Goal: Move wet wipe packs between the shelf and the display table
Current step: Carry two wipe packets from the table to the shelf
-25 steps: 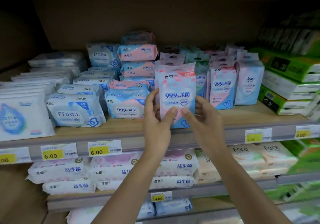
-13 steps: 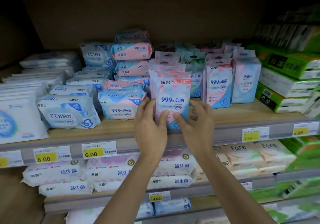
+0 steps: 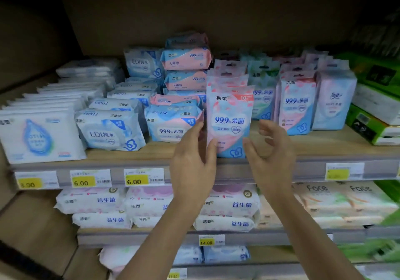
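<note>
A pink-and-blue wet wipe pack (image 3: 230,119) marked 99.9% stands upright at the front edge of the wooden shelf (image 3: 324,145), at the head of a row of like packs. My left hand (image 3: 192,160) is at its left side, fingers straight, thumb against its lower left edge. My right hand (image 3: 270,152) hovers just right of it, fingers loosely curled and holding nothing, thumb tip close to the lower right corner.
Flat blue and pink packs (image 3: 173,126) are stacked to the left, upright pink packs (image 3: 297,106) to the right, green boxes (image 3: 376,115) at far right. Price tags (image 3: 136,179) line the shelf edge. Lower shelves hold white packs (image 3: 229,206).
Both hands carried the pack down and set it upright on the shelf front. The right hand has let go and drawn off to the right; the left hand has loosened its hold.
</note>
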`<state>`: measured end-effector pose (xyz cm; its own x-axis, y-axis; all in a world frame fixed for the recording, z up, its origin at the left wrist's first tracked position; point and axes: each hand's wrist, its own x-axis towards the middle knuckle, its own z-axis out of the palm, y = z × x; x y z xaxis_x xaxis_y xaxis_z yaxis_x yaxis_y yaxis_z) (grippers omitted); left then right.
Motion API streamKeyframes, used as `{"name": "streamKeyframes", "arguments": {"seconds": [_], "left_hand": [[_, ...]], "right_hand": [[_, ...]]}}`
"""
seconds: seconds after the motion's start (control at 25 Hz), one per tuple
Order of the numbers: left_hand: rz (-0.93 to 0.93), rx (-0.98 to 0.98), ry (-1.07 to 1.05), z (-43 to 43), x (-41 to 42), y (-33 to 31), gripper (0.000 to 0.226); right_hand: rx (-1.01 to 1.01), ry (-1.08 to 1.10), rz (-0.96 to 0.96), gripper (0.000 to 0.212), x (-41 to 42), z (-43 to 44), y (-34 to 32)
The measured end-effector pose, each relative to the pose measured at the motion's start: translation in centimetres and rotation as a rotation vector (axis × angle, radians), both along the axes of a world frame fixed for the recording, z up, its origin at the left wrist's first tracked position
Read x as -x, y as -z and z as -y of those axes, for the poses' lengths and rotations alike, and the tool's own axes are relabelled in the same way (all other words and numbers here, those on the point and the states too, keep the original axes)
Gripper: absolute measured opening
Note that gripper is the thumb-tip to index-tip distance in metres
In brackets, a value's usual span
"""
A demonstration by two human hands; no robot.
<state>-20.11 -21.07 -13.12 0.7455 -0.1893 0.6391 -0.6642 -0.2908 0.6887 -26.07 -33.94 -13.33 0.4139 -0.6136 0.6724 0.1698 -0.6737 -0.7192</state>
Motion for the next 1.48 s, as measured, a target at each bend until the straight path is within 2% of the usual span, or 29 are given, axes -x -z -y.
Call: {"name": "streamKeyframes", "arguments": {"seconds": [0.08,0.16,0.32,0.48,0.6,0.76,0.96,1.08,1.24,1.48], "left_hand": [[0.016,0.014,0.015,-2.5,1.2,1.2,0.021],[-0.054,-0.033,-0.021,-6.2,2.3,2.7,0.01],[-0.299,-0.152,-0.285,-14.4,6.5,8.2,0.011],[-0.587,-0.198,-0.564,-20.9,17.1,14.9,0.015],[-0.903,0.04,-0.777,-24.6,27.1,19.4,0.009],[-1.094,0.334,-1.2,-26.8,44.4,23.4,0.01],[-1.061,0.735,-1.79,-24.8,62.9,24.9,0.015],[-0.994,0.945,-2.038,-24.9,70.8,25.8,0.016],[-0.923,1.073,-2.117,-30.6,77.8,26.8,0.023],[-0.818,0.939,-2.102,-45.9,84.3,23.9,0.017]], "right_hand": [[-0.001,-0.074,0.073,0.014,1.4,-0.8,1.1],[-0.066,-0.265,0.052,0.011,2.4,-2.7,2.5],[0.034,-0.719,-0.32,0.016,3.5,-7.3,9.2],[0.199,-1.051,-0.682,0.01,6.1,-14.0,17.9],[0.347,-1.351,-0.823,0.009,9.9,-20.3,21.8],[0.625,-1.796,-0.903,0.011,17.4,-31.8,22.6],[0.893,-2.228,-0.84,0.015,31.1,-45.4,21.4],[1.007,-2.407,-0.781,0.014,39.8,-52.5,22.0],[1.083,-2.48,-0.831,0.014,48.8,-59.7,23.8],[1.162,-2.468,-0.955,0.013,55.3,-67.1,26.3]]}}
